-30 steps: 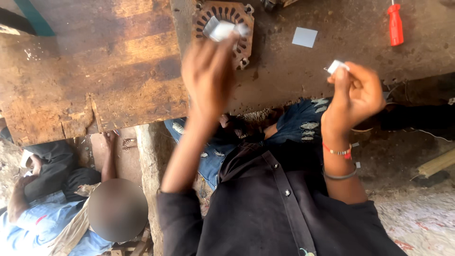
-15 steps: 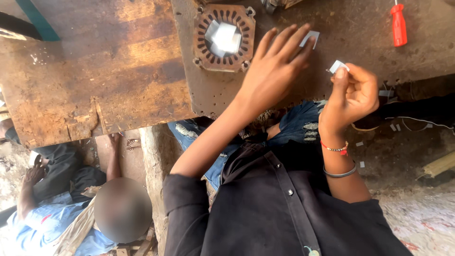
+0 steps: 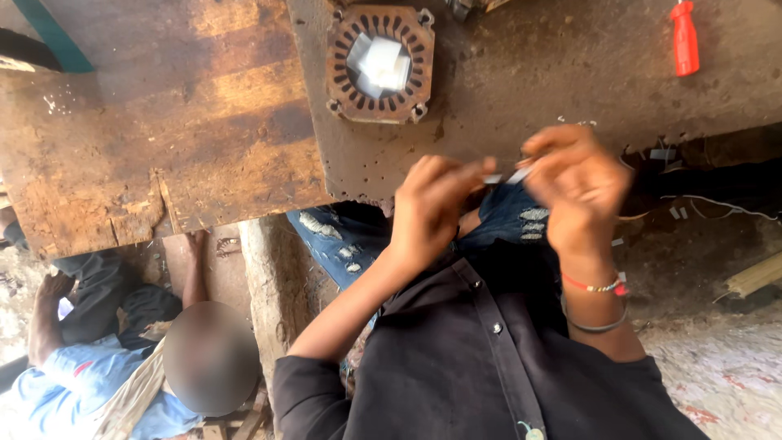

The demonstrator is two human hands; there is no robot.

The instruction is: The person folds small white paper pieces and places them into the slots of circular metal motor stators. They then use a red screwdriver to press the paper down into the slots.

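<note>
A: What sort of place is this?

B: A rough workshop. The counter (image 3: pixel 521 90) is a dark, rusty, pitted slab, and left of it runs a worn wooden board (image 3: pixel 163 122) with pale scuffs. The motor stator (image 3: pixel 380 63), a square rusty core with a ring of slots, lies on the counter with white paper pieces (image 3: pixel 381 63) in its bore. Well to the right of the stator lies a red-handled screwdriver (image 3: pixel 685 37). Far below and left of the stator, another person (image 3: pixel 122 358) in blue sits on the dirt floor (image 3: pixel 725 367).

A: And the hands?

B: Both are raised in front of the chest, just below and right of the stator, at the counter's near edge. The left hand (image 3: pixel 432 204) comes up from a bent forearm in a black sleeve, fingers curled, thumb and forefinger pointing right. The right hand (image 3: pixel 578 183) is blurred, knuckles up, with a red bead bracelet (image 3: pixel 596 286) and a dark band on the wrist.

A: What are they holding?

B: A small paper strip (image 3: pixel 507 175), pale grey-white, narrow and flat, spanning the gap between the hands. Each grip is a tight pinch on one end of it, as far as the blur lets me tell.

A: Anything near it?

B: Tiny white scraps (image 3: pixel 661 153) lie on the counter edge just right of the right hand.
</note>
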